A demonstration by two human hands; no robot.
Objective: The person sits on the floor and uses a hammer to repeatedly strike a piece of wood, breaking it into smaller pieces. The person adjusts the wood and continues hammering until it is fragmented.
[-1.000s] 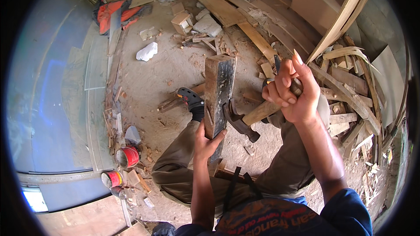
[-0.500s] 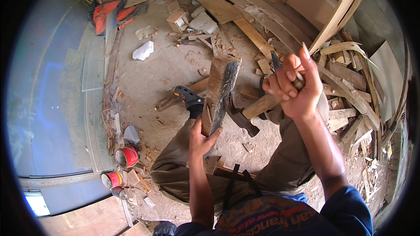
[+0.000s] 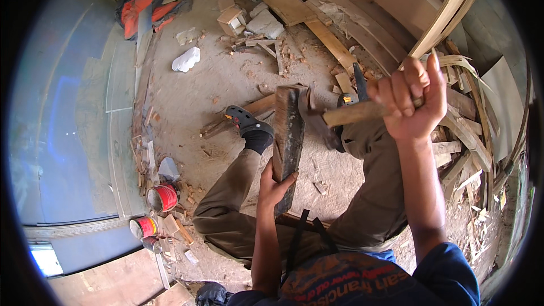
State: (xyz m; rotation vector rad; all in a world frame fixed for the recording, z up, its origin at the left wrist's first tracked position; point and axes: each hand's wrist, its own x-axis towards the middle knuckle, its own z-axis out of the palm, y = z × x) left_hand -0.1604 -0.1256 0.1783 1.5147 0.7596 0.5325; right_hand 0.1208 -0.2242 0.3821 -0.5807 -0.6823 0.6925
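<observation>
My left hand (image 3: 276,188) is wrapped round the lower part of a thick wooden block (image 3: 288,136), its thumb on the right side. The block stands nearly upright between my legs, with one dark, pale-speckled face. My right hand (image 3: 409,99) is closed round the wooden handle of a claw hammer (image 3: 348,114), raised to the right of the block. The hammer's metal head is beside the block's upper right edge; I cannot tell whether they touch. A dark, narrow, pointed piece (image 3: 360,81) shows just left of my right hand, partly hidden.
Planks (image 3: 328,42) and scrap wood (image 3: 459,119) pile up at the far side and right. Red tins (image 3: 163,197) stand at the left beside a large blue-grey sheet (image 3: 68,136). A white lump (image 3: 186,59) lies on the debris-strewn floor. My foot in a dark clog (image 3: 245,119) rests near a wood strip.
The block has turned more upright and shifted slightly right. My right hand has moved right and a little down with the hammer, whose head now sits closer to the block's upper end.
</observation>
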